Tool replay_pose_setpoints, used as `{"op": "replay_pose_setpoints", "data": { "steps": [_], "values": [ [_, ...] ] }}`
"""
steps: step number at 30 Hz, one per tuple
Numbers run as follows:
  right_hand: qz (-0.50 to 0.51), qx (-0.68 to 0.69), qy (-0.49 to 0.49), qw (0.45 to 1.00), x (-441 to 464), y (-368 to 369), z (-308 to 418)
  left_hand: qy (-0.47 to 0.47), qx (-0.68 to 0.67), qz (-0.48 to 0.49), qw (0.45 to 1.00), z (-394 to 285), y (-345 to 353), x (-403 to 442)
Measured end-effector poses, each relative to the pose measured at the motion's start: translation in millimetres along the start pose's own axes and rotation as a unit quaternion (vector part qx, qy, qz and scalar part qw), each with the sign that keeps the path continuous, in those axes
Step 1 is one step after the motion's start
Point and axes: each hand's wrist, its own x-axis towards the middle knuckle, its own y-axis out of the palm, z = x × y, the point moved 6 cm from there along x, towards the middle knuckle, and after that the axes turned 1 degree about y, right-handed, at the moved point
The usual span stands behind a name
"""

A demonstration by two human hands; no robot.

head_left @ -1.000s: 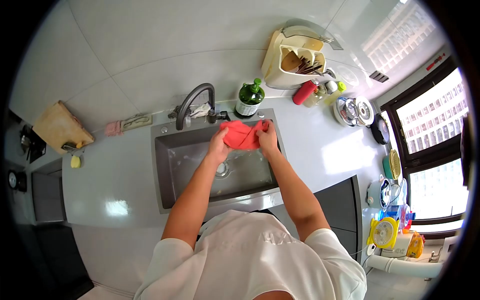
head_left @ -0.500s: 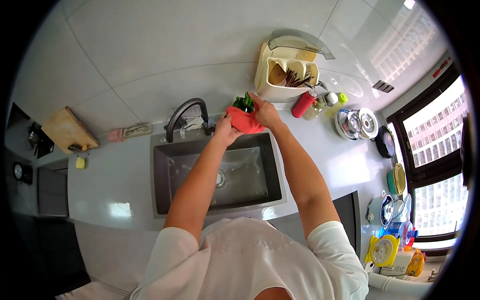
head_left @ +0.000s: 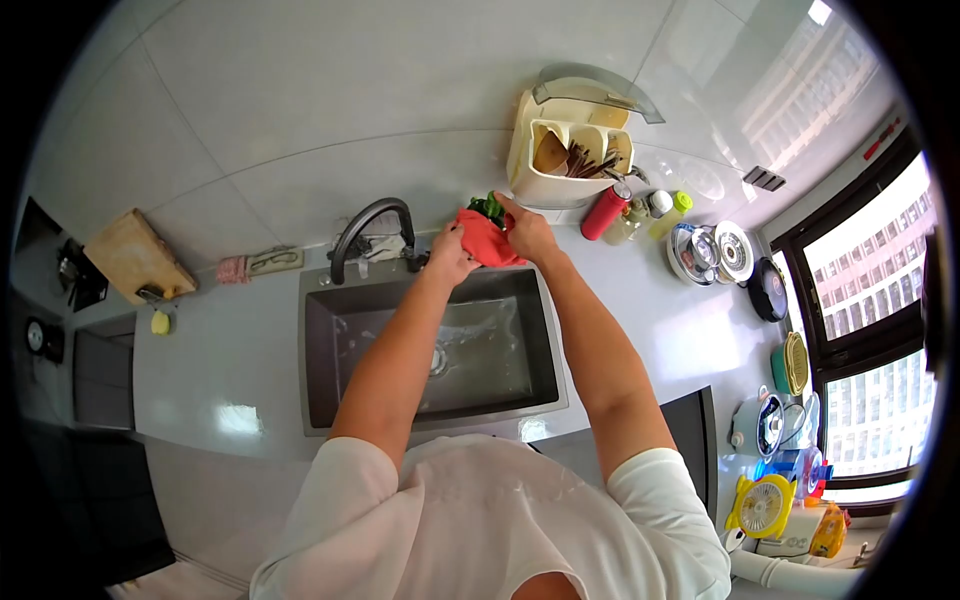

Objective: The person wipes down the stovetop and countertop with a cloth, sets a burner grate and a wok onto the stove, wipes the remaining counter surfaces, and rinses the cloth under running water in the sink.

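Observation:
A red cloth is held up between both hands, just behind the back rim of the grey sink. My left hand grips its left side, right of the black faucet. My right hand is at the cloth's right edge, its index finger reaching onto the green pump top of a bottle. The cloth and hands hide most of the bottle. Thin water streaks and a round drain show in the sink.
Behind to the right stands a cream utensil holder, then a red bottle and a yellow-capped bottle. Metal lids lie farther right. At the left are a cutting board and a yellow sponge.
Both hands have moved with the red cloth from above the sink to the green bottle behind it. The right index finger has reached the pump top. Little differs in the last half second.

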Motion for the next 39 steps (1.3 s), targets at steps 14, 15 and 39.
{"op": "replay_pose_setpoints", "data": {
  "steps": [14, 15, 39],
  "values": [
    [-0.168, 0.133, -0.103, 0.971, -121.6, 144.2, 102.7, 0.006, -0.176, 0.073, 0.982, 42.8, -113.7, -104.3],
    [-0.165, 0.132, -0.096, 0.973, -115.3, 148.8, 103.6, 0.011, -0.179, 0.051, 0.982, 43.8, -111.9, -123.3],
    [-0.112, 0.22, 0.213, 0.946, -69.0, 234.8, 34.6, -0.017, -0.291, 0.012, 0.956, 9.7, -204.3, -74.6]
  ]
}}
